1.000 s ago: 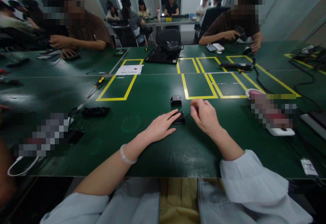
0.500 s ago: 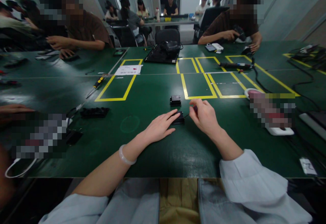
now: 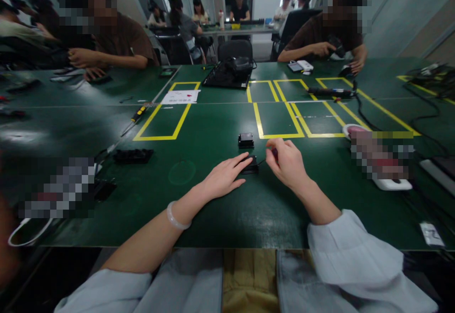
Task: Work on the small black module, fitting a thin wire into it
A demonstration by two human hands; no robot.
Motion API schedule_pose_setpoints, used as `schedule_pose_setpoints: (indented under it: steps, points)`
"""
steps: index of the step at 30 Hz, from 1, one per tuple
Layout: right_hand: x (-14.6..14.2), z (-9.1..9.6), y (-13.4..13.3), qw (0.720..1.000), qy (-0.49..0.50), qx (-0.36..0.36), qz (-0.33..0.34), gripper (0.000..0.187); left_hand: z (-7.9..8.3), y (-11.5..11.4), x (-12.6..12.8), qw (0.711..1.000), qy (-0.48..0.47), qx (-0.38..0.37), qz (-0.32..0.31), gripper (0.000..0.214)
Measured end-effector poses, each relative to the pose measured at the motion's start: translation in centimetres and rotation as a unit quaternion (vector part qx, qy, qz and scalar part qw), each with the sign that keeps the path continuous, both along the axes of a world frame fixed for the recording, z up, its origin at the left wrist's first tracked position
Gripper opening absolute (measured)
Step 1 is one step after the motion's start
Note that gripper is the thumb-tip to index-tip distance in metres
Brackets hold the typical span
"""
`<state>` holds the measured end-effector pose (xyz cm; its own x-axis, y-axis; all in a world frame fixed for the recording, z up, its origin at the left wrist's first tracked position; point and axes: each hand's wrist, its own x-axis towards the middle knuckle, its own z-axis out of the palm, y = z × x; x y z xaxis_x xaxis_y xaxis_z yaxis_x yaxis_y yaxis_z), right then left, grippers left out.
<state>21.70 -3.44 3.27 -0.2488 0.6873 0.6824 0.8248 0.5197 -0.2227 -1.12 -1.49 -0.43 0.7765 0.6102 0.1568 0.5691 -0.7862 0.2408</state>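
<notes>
My left hand (image 3: 224, 176) lies with its fingers stretched out, the fingertips resting on top of a small black block-shaped part (image 3: 253, 167). Its thumb is spread away on the near side. Those fingers hide part of the block. To the right, my right hand (image 3: 287, 162) is closed in a pinch around a thin dark-shafted tool (image 3: 262, 162). Its shaft points left toward the block; the grip is mostly hidden by the fingers, and I cannot tell whether the tip touches. A second small black block (image 3: 246, 140) stands just beyond the first one.
Yellow tape outlines (image 3: 280, 136) mark the green table (image 3: 199, 218). A yellow-black screwdriver (image 3: 139, 114) and a black strip-like part (image 3: 133, 156) lie left. A blurred-out device with a white rim (image 3: 394, 184) and black cables (image 3: 432, 78) lie right. Two people sit opposite.
Both hands keep almost the same pose at the block. The whole view has shifted very slightly; nothing has been picked up or let go.
</notes>
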Motion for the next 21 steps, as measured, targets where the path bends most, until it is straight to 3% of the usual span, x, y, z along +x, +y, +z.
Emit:
schedule_pose_setpoints:
  steps: [21]
  points:
    - [0.15,0.01,-0.16,1.000,-0.001,0.008,0.002,0.013,0.16,-0.04,-0.07,1.000,0.000,0.003,-0.001,0.064]
